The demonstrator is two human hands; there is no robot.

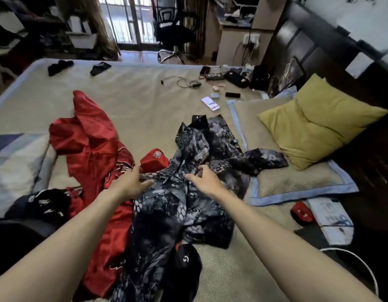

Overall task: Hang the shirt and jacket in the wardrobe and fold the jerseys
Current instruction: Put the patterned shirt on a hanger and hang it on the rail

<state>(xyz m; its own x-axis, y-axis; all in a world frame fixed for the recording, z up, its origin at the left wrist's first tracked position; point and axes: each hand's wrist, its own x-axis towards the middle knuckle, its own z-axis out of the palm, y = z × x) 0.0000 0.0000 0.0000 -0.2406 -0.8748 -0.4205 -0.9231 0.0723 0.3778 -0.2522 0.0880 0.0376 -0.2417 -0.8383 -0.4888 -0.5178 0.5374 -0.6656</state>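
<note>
Both my hands are out over the heap of clothes on the bed (145,101). Left hand (132,182): fingers spread and loosely bent, palm down, at the seam where the red jacket (90,149) meets the patterned shirt (188,205). It holds nothing that I can see; whether the fingertips touch cloth I cannot tell. Right hand (205,178): fingers curled downward onto the shirt, thumb pointing inward. Possibly starting a pinch, but no fold of cloth is visibly caught.

Positions: shirt lies crumpled in the middle of the bed, 1 sleeve thrown out toward the yellow pillow (319,125), lower part running toward me. Jacket lies just left of it, overlapping at the near edge. A dark garment with white marks (47,203) sits at far left, likely 1 of the jerseys. A black cap (184,264) rests on the shirt's near end.

Judgement on step: picking up the shirt to hang it.

Method notes:
- Find the collar or shoulders first; a mid-body grab will lift a tangled bundle.
- Take 2 points, 1 per hand, and lift straight up so the shirt peels off the jacket.
- The cap will probably slide off; shift it aside beforehand.
- Keep clear of the phone (210,103) and cables (184,82) farther back.
</note>
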